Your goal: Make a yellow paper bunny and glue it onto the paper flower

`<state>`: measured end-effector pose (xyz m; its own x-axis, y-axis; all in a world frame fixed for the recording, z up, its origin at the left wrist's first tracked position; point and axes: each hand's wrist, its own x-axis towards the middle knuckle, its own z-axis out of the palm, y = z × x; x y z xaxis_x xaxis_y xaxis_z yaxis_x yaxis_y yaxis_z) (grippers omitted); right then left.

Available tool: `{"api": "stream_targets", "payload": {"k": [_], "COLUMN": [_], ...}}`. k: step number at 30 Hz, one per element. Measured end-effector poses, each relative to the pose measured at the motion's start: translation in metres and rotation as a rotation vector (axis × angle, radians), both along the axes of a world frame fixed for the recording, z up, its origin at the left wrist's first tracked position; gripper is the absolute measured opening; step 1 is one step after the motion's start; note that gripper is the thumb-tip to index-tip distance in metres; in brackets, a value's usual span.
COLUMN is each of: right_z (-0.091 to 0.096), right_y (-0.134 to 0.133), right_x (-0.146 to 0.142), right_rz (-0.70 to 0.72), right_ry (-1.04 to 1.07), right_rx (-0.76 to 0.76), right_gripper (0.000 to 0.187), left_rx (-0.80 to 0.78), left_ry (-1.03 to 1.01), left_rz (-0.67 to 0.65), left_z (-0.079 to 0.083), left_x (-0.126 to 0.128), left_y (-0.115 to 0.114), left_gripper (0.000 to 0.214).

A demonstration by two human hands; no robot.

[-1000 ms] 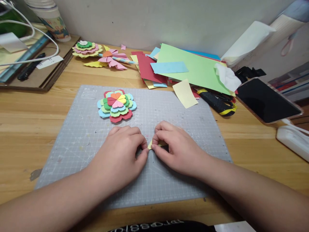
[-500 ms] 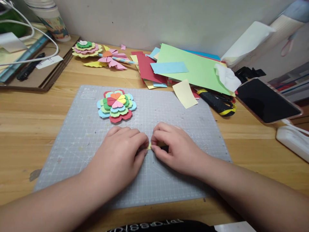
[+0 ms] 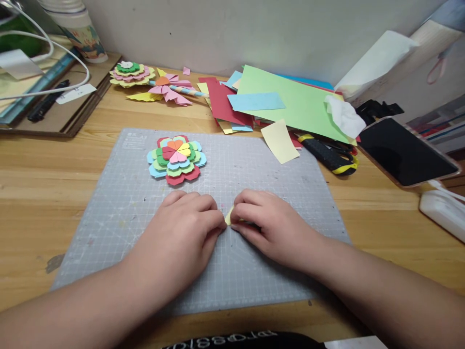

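Observation:
A small piece of pale yellow paper (image 3: 228,216) shows between my two hands, most of it covered by the fingers. My left hand (image 3: 187,225) pinches its left corner, fingertips down near the mat. From the other side, my right hand (image 3: 267,220) has thumb and fingers closed on the same paper. Both hands rest over the grey cutting mat (image 3: 119,218). Just beyond the left hand lies a layered paper flower (image 3: 177,160) in red, blue, green, pink, orange and yellow.
Coloured paper sheets (image 3: 298,104) are piled at the back, with a cream paper piece (image 3: 280,141) overlapping the mat. A black-and-yellow cutter (image 3: 327,154) and a phone (image 3: 407,152) lie right. Finished paper flowers (image 3: 132,75), a paper cup (image 3: 82,36) and a pen (image 3: 47,101) stand or lie left.
My right hand's fingers have closed up more around the yellow paper, and a slightly larger bit of it shows. My left hand has shifted slightly right. The view moved a little.

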<state>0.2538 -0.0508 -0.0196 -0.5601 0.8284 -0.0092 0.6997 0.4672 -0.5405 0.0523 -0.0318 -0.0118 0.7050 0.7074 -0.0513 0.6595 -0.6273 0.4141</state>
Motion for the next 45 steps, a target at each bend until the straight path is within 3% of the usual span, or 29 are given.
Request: {"api": "stream_targets", "payload": {"k": [11,23,32,37,45], "right_z": [0.014,0.024,0.022,0.022,0.019], "right_y": [-0.017,-0.026,-0.024,-0.024,-0.016], "right_x": [-0.001,0.003,0.002,0.002,0.006], "right_rz": [0.058,-0.069,0.042,0.016,-0.044], "right_ry": [-0.19,-0.491,-0.503,-0.484,-0.409], "right_rx": [0.174,0.23,0.28,0.317,0.308], "right_gripper": [0.021,0.028,0.031,0.032,0.033], "left_rx": [0.051,0.08,0.182,0.333,0.299], "left_ry": [0.011,0.063,0.064,0.097,0.194], "left_rz": [-0.064,-0.085,-0.157,-0.068,-0.002], "left_z": [0.005,0.009,0.003,0.009,0.017], "left_x": [0.004,0.003,0.014,0.014,0.006], "left_y": [-0.004,-0.007,-0.016,-0.021,-0.021], "left_gripper": [0.024,0.025,0.03,0.029,0.032]}}
